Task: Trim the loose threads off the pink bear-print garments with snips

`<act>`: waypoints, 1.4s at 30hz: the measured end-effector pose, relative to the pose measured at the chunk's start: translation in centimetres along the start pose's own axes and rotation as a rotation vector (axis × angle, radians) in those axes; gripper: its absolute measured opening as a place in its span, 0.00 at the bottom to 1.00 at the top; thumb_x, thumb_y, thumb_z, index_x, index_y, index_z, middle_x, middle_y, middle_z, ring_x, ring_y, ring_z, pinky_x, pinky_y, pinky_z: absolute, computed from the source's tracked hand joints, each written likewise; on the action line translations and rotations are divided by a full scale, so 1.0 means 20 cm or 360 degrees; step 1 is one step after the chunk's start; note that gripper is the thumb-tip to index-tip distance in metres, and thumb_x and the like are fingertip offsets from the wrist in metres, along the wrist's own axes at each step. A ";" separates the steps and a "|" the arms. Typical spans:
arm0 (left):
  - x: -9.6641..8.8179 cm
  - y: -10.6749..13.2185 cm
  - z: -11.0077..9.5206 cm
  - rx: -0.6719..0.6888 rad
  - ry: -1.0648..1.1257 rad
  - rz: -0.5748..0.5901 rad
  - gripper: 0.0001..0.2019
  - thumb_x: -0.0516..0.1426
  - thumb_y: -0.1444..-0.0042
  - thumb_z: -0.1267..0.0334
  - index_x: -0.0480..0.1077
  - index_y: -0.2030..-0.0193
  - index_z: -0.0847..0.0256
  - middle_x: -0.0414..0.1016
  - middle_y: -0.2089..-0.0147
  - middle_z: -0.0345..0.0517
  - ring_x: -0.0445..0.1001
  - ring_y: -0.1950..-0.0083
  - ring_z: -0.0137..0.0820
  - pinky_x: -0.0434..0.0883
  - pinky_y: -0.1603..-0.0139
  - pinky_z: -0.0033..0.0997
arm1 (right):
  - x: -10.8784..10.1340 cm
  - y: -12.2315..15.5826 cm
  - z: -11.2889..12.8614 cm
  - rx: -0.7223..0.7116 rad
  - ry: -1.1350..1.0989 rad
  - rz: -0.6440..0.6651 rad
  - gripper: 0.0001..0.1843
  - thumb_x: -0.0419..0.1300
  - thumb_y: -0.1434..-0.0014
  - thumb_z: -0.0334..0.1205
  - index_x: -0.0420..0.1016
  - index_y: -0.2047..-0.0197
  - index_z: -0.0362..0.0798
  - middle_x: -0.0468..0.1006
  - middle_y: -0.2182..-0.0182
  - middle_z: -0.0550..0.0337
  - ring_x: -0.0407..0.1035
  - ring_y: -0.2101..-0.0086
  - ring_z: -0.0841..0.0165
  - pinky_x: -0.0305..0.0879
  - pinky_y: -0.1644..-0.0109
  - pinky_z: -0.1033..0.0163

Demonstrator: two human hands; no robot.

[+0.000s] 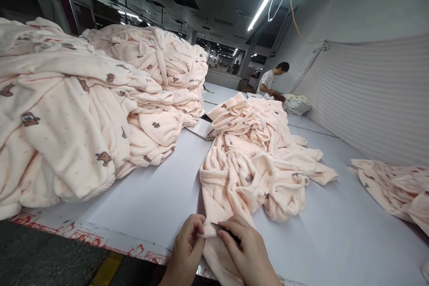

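A pale peach fleece garment (228,187) with small brown animal prints lies crumpled on the white table, one end drawn toward its front edge. My left hand (189,246) is closed, pinching the cloth between thumb and fingers. Close beside it, my right hand (246,248) is closed around small thread snips (231,233) with a dark body. Their pointed metal tip lies against the fabric next to my left fingertips. Most of the snips is hidden by my right fingers, so I cannot tell whether the blades are apart.
Large heaps of similar fleece (67,120) rise at the left and behind. More fleece (395,187) lies at the right edge. A flat pad-like object (201,128) sits between the piles. Farther back, a person (268,80) stands by a stack of cloth (296,105).
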State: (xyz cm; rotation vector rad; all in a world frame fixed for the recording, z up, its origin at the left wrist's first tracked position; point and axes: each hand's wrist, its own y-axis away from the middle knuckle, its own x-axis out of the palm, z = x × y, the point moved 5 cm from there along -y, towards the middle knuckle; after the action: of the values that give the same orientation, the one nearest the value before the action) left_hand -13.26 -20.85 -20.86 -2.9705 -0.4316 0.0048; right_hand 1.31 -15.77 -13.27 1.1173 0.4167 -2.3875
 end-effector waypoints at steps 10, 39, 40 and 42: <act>-0.02 -0.01 0.04 -0.0166 0.0340 -0.0091 0.14 0.57 0.48 0.67 0.68 0.53 0.57 0.73 0.53 0.47 0.71 0.49 0.36 0.67 0.50 0.28 | 0.03 0.04 -0.04 -0.0008 0.0180 -0.0250 0.14 0.59 0.48 0.38 0.73 0.56 0.53 0.76 0.63 0.60 0.73 0.64 0.63 0.65 0.63 0.64; 0.11 -0.10 -0.10 -0.0791 0.1503 0.0416 0.15 0.52 0.37 0.61 0.75 0.52 0.66 0.81 0.56 0.51 0.74 0.51 0.39 0.64 0.43 0.39 | -0.08 -0.05 -0.03 0.0011 0.0021 -0.0235 0.11 0.54 0.37 0.41 0.77 0.58 0.53 0.79 0.65 0.59 0.74 0.63 0.65 0.68 0.62 0.66; 0.11 -0.10 -0.10 -0.0793 0.1491 0.0423 0.15 0.52 0.37 0.61 0.75 0.52 0.66 0.81 0.56 0.52 0.74 0.50 0.39 0.63 0.43 0.39 | -0.08 -0.05 -0.03 0.0015 0.0009 -0.0217 0.11 0.55 0.38 0.41 0.77 0.57 0.53 0.79 0.65 0.59 0.74 0.63 0.65 0.68 0.61 0.66; 0.11 -0.10 -0.11 -0.0788 0.1456 0.0449 0.15 0.52 0.37 0.61 0.75 0.52 0.67 0.81 0.57 0.52 0.74 0.51 0.40 0.63 0.43 0.40 | -0.08 -0.05 -0.02 -0.0017 -0.0009 -0.0190 0.11 0.58 0.40 0.41 0.76 0.55 0.53 0.78 0.61 0.59 0.74 0.61 0.65 0.68 0.60 0.66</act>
State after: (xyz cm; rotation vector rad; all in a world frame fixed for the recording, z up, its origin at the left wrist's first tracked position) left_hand -11.66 -18.67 -18.35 -2.9903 0.1336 -1.5334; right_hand 1.99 -14.35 -12.14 1.1096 0.5067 -2.4874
